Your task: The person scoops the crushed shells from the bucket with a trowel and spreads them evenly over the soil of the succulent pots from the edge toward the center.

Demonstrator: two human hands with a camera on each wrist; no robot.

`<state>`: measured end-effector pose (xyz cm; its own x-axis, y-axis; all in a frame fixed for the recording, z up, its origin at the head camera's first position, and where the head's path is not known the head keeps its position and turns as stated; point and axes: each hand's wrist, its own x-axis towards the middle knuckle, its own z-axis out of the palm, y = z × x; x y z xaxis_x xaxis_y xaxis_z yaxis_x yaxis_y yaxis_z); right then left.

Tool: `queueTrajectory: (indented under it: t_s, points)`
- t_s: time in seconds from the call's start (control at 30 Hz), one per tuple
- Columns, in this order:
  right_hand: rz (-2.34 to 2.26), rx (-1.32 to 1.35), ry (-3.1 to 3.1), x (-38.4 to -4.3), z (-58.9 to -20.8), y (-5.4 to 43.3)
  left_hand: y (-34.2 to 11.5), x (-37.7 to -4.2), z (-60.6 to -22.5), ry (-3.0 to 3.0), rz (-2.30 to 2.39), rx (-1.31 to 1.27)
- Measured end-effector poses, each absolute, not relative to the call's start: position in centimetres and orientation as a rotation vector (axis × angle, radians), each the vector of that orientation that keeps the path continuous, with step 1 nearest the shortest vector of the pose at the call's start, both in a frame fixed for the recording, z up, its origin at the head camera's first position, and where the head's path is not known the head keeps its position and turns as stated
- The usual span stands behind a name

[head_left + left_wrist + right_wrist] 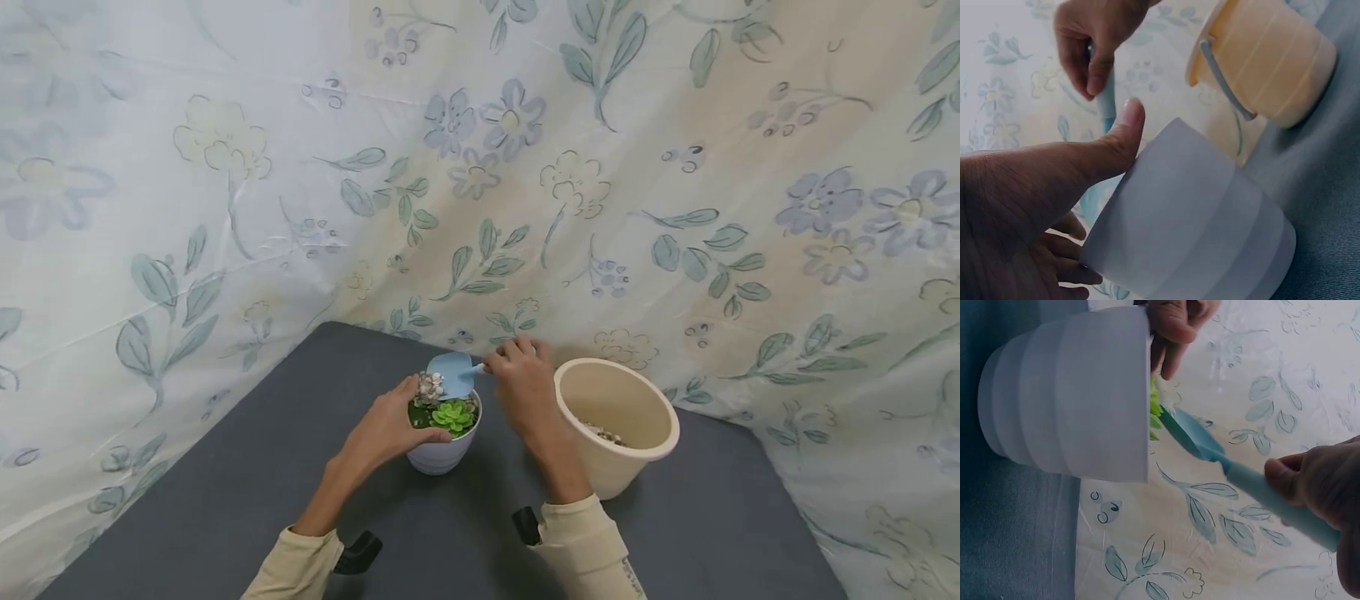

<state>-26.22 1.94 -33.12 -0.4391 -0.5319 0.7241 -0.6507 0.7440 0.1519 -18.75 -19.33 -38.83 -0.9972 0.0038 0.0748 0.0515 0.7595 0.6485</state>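
The left hand (386, 425) is spread at the rim of the pot (437, 458), its thumb on the near side and its fingers reaching to the far left edge. The pot stands upright on the counter (255, 475), just to the right of that hand, white and ringed with shallow steps. A bright green succulent (452, 415) sits inside it, just beyond the left thumb.

The right hand (521, 392) grips the handle of the blue shovel (452, 375), fingers curled round it and thumb laid along it. The blade reaches out to the left of that hand, over the far part of the pot, tip down. Pale pebbles (430, 385) gather at the tip, beside the left fingertips; whether they lie on the blade or in the pot is hard to tell.

To the right of the right hand, near its forearm, stands the cream bucket (622, 467), with more pebbles lying low inside. The left wrist view shows its grey handle (1225, 78) hanging down the side. Beyond both hands, a cloth (480, 233) printed with blue flowers and green leaves rises behind the counter. Behind each hand, a beige sleeve (581, 542) covers the forearm.
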Motion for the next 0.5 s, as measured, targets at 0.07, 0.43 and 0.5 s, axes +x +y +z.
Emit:
queueTrajectory:
  t_s: [0.07,0.43,0.5]
  points:
    - [0.128,0.924,-2.1,-26.0,-33.0,1.9,-19.4,-18.7,-38.9,-2.895,-1.058,-0.06]
    - [0.135,0.914,-1.966,-24.8,-32.2,4.7,-20.2,-19.6,-37.8,-2.941,-1.074,-0.215]
    - [0.194,0.864,-1.98,-24.5,-31.8,6.0,-20.1,-20.0,-37.5,-2.942,-1.046,-0.244]
